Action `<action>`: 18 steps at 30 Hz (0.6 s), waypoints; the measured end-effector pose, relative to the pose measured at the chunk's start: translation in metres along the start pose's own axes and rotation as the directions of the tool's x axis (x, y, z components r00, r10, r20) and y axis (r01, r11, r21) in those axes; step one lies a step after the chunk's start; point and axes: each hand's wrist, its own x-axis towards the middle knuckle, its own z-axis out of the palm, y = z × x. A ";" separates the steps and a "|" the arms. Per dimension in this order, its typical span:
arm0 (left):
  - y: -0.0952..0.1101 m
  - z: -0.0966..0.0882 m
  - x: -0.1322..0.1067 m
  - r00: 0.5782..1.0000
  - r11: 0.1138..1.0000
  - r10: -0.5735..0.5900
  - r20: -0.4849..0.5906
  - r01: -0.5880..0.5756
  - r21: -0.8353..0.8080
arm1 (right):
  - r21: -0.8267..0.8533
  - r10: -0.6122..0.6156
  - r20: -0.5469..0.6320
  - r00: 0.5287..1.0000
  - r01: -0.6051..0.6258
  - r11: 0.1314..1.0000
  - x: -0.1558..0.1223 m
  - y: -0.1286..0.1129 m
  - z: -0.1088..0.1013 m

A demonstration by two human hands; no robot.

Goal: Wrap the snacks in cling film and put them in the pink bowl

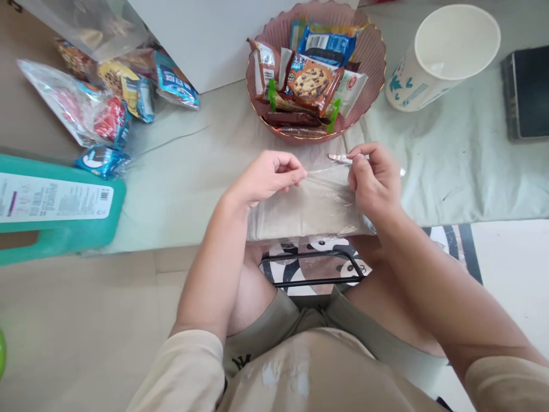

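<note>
My left hand (pixel 278 174) is closed in a pinch on the edge of a clear plastic bag (pixel 309 212). The bag lies flat and wrinkled along the front edge of the cloth-covered table. My right hand (pixel 375 177) is closed on the bag's other side, thumb against the bent forefinger. A thin silvery-white strip (pixel 337 157) sticks out to the left of the right fingers. Whether it belongs to the bag I cannot tell. Just beyond both hands stands a pink ribbed bowl (pixel 371 63) with a gold rim, filled with wrapped snacks (pixel 311 80), a cookie packet on top.
A white paper cup (pixel 429 74) and a dark flat device (pixel 529 91) are at the right. Several snack packets (pixel 124 86) lie at the left, beside a white panel (pixel 206 40). A teal container with a label (pixel 115 214) is at the left edge.
</note>
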 end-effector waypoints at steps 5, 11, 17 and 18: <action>0.006 -0.014 0.001 0.992 0.998 0.070 -0.107 -0.070 -0.004 | -0.022 0.004 -0.029 1.000 -0.005 1.000 0.006 0.009 -0.004; -0.004 -0.036 -0.001 0.973 0.998 0.030 -0.229 -0.041 -0.041 | -0.093 -0.020 -0.040 0.999 0.016 0.996 0.008 0.017 -0.005; -0.013 -0.046 -0.011 0.977 0.989 -0.022 -0.213 -0.009 -0.146 | -0.080 -0.014 -0.070 0.997 0.009 0.997 0.007 0.022 -0.007; -0.013 -0.045 -0.013 0.989 0.991 -0.046 -0.137 0.028 -0.131 | -0.077 -0.011 -0.070 0.998 0.005 0.997 0.007 0.022 -0.007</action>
